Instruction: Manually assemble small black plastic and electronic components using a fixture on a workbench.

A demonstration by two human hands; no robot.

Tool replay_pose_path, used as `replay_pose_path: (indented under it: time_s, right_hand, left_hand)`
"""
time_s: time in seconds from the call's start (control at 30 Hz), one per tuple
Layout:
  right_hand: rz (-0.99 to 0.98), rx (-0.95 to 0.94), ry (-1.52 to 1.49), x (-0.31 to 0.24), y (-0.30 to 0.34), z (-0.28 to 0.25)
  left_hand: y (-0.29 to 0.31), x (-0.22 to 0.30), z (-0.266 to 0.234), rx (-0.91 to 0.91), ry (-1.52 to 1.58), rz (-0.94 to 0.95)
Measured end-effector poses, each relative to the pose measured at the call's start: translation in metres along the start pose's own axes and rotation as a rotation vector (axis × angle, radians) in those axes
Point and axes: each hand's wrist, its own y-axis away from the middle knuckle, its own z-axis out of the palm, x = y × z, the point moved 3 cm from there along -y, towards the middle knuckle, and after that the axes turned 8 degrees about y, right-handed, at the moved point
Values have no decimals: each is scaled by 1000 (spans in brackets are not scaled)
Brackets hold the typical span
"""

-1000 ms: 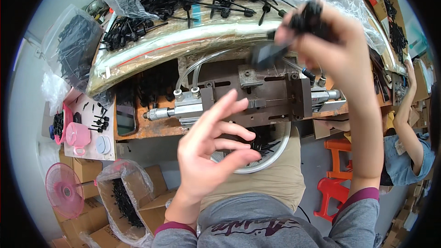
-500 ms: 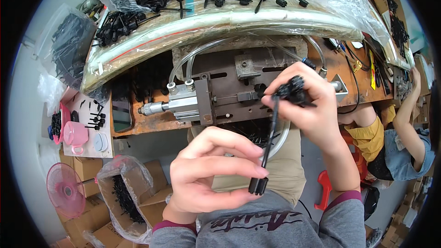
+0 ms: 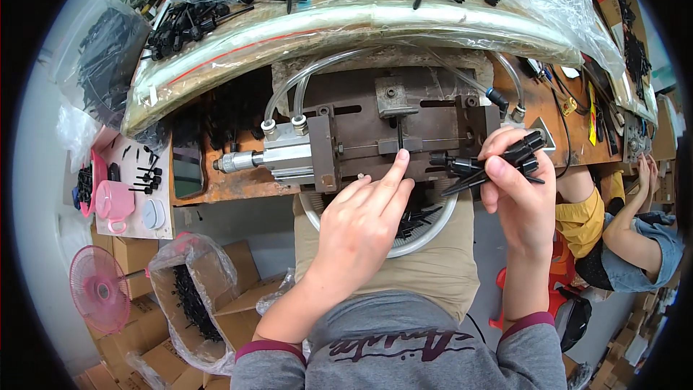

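My left hand (image 3: 361, 227) reaches over the front of a pneumatic fixture (image 3: 361, 119) with its fingers extended. Its index fingertip touches the near end of a slim black plastic rod (image 3: 401, 133) lying across the small metal block (image 3: 390, 147) in the middle. The other fingers rest lower, near the fixture's front edge. To the right, my right hand (image 3: 527, 202) is closed around a bunch of black plastic rods with ribbed heads (image 3: 525, 147), their ends pointing in several directions. The far end of the rod in the fixture meets a metal bracket (image 3: 392, 97).
A round pale tub (image 3: 437, 234) with loose black rods sits at my lap. Behind the fixture, a plastic-wrapped ledge (image 3: 346, 23) bears heaped rods. Clear air hoses (image 3: 292, 90) arch over the fixture. At left are a pink cup (image 3: 115, 202) and fan (image 3: 101, 289); a co-worker (image 3: 635, 238) sits at right.
My left hand has let go of a single rod and moved up to the fixture, where a rod now lies. My right hand has moved right and slightly down with its bunch.
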Motion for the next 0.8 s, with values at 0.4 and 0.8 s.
replay_pose_path:
  time_s: [0.4,0.8]
  right_hand:
    - [180,-97,-291,17,6,-4]
    - [300,-203,-457,26,16,6]
  left_hand:
    - [-8,-1,-1,-55,-20,-66]
    - [-3,6,-29,33,884,-188]
